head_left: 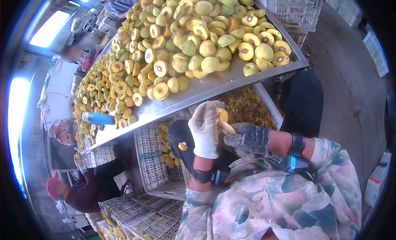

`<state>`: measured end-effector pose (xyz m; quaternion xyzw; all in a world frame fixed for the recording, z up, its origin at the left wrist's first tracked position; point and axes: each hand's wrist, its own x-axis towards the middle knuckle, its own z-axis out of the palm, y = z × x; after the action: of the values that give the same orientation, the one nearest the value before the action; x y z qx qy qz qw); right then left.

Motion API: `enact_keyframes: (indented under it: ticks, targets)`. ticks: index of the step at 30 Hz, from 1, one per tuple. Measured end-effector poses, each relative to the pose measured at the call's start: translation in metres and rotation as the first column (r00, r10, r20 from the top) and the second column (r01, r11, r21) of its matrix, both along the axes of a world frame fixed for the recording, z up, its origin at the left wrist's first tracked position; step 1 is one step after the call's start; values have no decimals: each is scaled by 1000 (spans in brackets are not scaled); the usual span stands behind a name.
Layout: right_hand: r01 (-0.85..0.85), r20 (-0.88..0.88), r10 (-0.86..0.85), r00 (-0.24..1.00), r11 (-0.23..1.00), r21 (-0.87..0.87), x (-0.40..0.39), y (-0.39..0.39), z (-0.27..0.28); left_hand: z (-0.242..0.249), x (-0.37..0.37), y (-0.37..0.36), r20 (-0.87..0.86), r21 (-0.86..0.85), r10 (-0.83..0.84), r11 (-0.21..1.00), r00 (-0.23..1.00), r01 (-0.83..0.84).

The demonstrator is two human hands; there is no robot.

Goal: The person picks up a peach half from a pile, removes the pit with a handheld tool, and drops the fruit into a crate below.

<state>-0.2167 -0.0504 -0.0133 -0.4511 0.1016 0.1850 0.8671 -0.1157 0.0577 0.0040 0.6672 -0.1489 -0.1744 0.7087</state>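
Note:
My left hand (pixel 206 126), in a white glove, is closed round a yellow fruit half (pixel 222 114) just below the metal table's front edge. Close beside it on the right is my right hand (pixel 248 139), in a dark grey glove, its fingers wrapped round a pale handle (pixel 226 128) that points at the fruit. Any blade on the tool is hidden by the fruit and fingers. Beneath both hands lies a crate of cut fruit pieces (pixel 251 108). A small yellow piece (pixel 182 146) shows over my dark trouser leg.
Halved fruit (pixel 181 42) is heaped on the metal table (pixel 243 81), with a blue bottle (pixel 98 118) near its edge. White crates (pixel 150 157) stand at the lower left, more (pixel 293 9) at the upper right. Co-workers sit at the left, one in a red cap (pixel 53 185).

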Motion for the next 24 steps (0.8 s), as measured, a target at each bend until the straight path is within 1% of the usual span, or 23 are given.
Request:
enact_keyframes:
  ticks: [1,2,3,4,5,6,8,9,11,12,14,15,17,18,20,21,22,23,24]
  targets:
    - [-44,-12,46,999,990,133,-4,-7,2,1,3,1,29,5,-62,998,998,62]
    - [-84,-17,92,996,960,265,-8,-13,3,2,5,3,-20,-7,-121,993,992,121]
    - [-85,-15,92,996,959,269,-12,-17,0,5,7,4,-19,-3,-121,993,992,121]
    - [-103,-52,148,988,863,495,-17,-21,-3,9,8,5,-71,-22,-194,981,978,193]
    - [-100,-76,211,974,714,693,-20,-24,-5,11,8,6,-123,-45,-265,964,956,261]
    - [-100,-78,213,974,711,696,-23,-25,-4,10,8,6,-126,-43,-263,965,957,259]
    - [-58,-100,136,986,826,560,-28,-27,-1,8,10,4,-125,-59,-324,946,938,319]
    - [-58,-101,137,985,826,561,-27,-27,-4,8,11,3,-127,-59,-323,946,938,318]
    - [-142,-55,273,960,650,746,-21,-27,-11,8,14,3,-103,-25,-385,923,917,385]
    - [-147,-54,279,959,649,746,-20,-23,-8,7,12,2,-102,-24,-380,925,919,379]
    - [54,-258,141,956,779,625,-15,-12,-2,2,4,-7,-103,-163,-198,970,975,180]
    - [48,-257,149,955,777,628,-14,-11,-6,-1,1,-9,-121,-196,-174,969,977,148]
    - [-113,-79,239,968,693,712,-16,-9,-21,-16,3,-1,-202,-331,-322,911,925,245]
    - [-111,-81,240,967,691,715,-17,-10,-25,-15,2,-1,-205,-329,-321,913,925,244]
    - [-109,-67,273,960,581,806,-16,-13,-28,-12,1,-4,-138,-261,-181,955,974,140]
    - [-120,-62,282,957,585,802,-16,-13,-27,-12,7,-4,-131,-266,-172,955,976,132]
    - [-96,-109,250,962,684,723,-19,-10,-24,-12,13,-2,-265,-294,-44,955,963,-37]
    - [-72,-147,211,966,769,635,-21,-9,-22,-12,20,3,-396,-297,76,932,915,-206]
    - [-57,-160,117,980,938,341,-24,-14,-17,-8,28,13,-489,-249,159,917,857,-312]
